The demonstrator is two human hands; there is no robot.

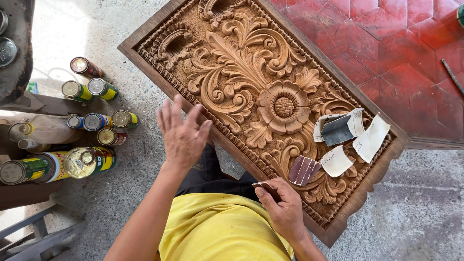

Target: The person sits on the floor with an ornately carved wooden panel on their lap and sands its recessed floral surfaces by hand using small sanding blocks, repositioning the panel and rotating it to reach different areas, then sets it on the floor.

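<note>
A carved wooden panel (270, 92) with a large flower and leaf scrolls lies tilted across my lap. My left hand (182, 135) hovers flat with fingers spread just over the panel's near-left border, holding nothing. My right hand (282, 208) rests on the panel's near edge and pinches a small folded brown piece of sandpaper (267, 186). Another folded piece of sandpaper (303, 169) lies on the carving just beyond it. Several loose sandpaper scraps (355, 137), white backs up, lie on the panel's right end.
Several spray cans and bottles (99, 125) stand on the concrete floor to my left, beside dark wooden furniture (19, 48). Red hexagonal tiles (411, 58) lie beyond the panel, with a thin metal tool (452, 75) on them.
</note>
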